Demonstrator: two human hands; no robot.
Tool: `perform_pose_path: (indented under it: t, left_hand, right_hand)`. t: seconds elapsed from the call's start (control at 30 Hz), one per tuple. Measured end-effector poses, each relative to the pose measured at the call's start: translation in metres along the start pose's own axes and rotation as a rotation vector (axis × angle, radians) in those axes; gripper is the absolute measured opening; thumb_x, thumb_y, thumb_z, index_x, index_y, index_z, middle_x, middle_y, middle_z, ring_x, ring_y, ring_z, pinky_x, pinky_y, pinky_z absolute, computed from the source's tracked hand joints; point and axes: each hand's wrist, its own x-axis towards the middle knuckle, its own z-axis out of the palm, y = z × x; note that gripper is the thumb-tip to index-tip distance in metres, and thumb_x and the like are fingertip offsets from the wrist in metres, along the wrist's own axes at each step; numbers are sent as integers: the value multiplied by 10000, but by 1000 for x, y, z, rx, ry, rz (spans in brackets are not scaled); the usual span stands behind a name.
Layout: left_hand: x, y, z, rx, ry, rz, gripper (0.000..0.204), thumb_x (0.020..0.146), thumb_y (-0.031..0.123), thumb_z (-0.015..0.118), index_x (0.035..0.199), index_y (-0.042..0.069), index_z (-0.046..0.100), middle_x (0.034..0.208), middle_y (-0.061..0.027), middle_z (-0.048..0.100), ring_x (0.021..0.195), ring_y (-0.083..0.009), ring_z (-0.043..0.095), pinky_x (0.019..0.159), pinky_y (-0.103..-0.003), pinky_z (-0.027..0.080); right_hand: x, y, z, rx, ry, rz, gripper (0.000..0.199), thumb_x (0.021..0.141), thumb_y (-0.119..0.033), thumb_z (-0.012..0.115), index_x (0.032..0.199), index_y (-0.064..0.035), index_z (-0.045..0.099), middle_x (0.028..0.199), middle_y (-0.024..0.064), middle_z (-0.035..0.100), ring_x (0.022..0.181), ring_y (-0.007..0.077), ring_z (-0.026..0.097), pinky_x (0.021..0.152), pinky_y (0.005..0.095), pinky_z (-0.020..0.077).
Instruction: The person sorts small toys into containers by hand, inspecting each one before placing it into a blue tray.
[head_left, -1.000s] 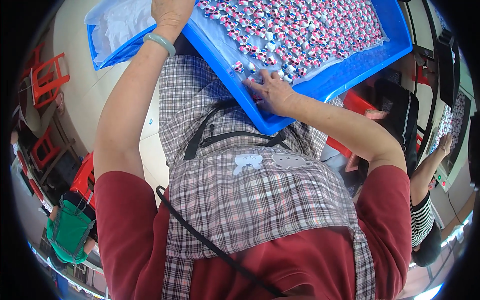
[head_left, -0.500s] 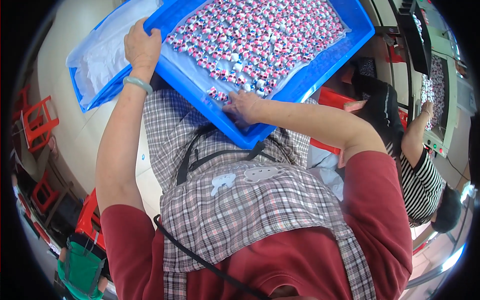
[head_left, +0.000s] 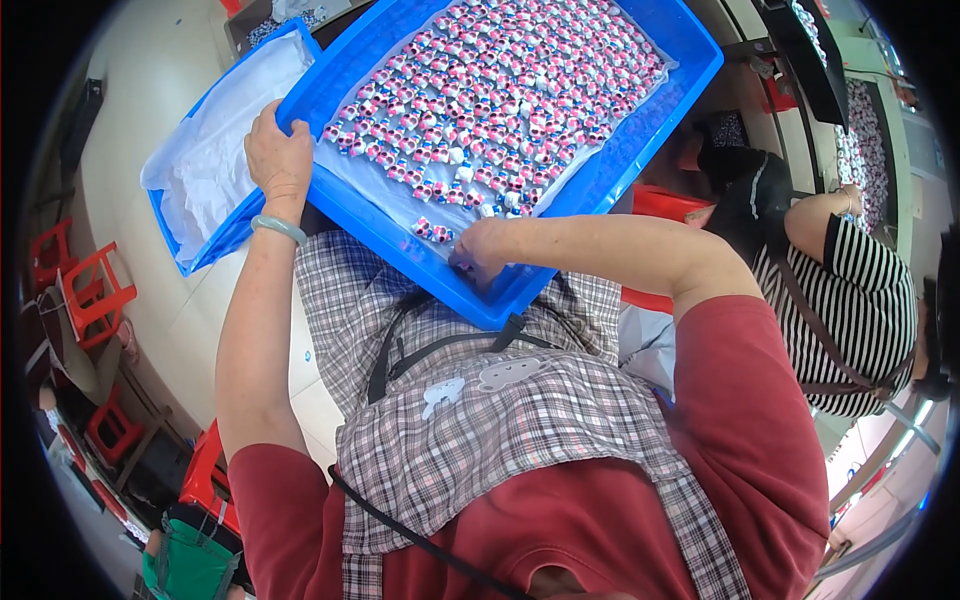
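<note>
A blue plastic tray (head_left: 400, 253) lies tilted across my lap, lined with a white sheet (head_left: 352, 176). Many small pink, white and blue figure-like pieces (head_left: 520, 100) cover the sheet. At the tray's left corner my left hand (head_left: 280, 155) is wrapped over the rim, thumb on the inner side. Down in the near corner, my right hand (head_left: 482, 250) has its fingers curled under and pressed together. What they hold, if anything, is hidden. Beside those fingers lie a few loose pieces (head_left: 432, 231), apart from the main spread.
A second blue tray (head_left: 180, 262) with a crumpled white liner (head_left: 215, 150) stands at the left. Red stools (head_left: 98, 290) are on the floor further left. At the right a co-worker in a striped top (head_left: 850, 300) reaches to a machine bed (head_left: 868, 150) full of small pieces.
The tray and my left hand sit slightly lower in view. My right hand has shifted down with the near corner, and its fingers are more curled. The co-worker at right has changed posture.
</note>
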Motion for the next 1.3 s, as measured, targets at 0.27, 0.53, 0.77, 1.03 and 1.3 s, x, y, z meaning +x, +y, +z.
perform_pose_path:
  t: [0.27,0.53,0.77,1.03,1.3]
  left_hand:
    - [7,-25,7,-166,66,166,389,836,164,654,1180,-16,621,1143,-227,654,1077,-413,593,969,-474,438]
    - [-9,-15,0,-79,-4,67,427,829,103,625,1243,11,578,1202,-187,620,1089,-387,555,969,-469,431]
    - [1,-9,-3,-59,-29,30,427,826,95,622,1242,10,577,1206,-180,618,1083,-382,553,976,-464,429]
    - [5,-8,-4,-69,-55,2,444,826,98,625,1256,2,569,1211,-196,616,1113,-377,552,994,-456,425]
    - [-3,-33,4,-57,-67,115,437,870,145,621,1259,-45,561,1230,-253,609,1154,-412,561,1018,-459,416]
  right_hand:
    - [-3,6,21,74,217,-153,323,701,-307,659,980,-153,713,886,139,707,827,345,688,710,469,543]
    - [8,19,30,313,294,-239,330,710,-292,726,1002,-139,717,876,139,696,811,325,667,714,447,521]
    - [-101,27,-36,1234,394,-301,304,794,-290,724,1072,-173,688,870,-27,637,714,87,582,474,253,457]
    - [-346,212,-95,1398,1610,-595,365,929,-359,639,1155,-76,595,986,61,636,866,175,641,741,300,546]
    - [-558,480,-99,1459,2465,506,275,927,-281,653,1080,-60,594,1025,78,607,967,204,620,737,389,539]
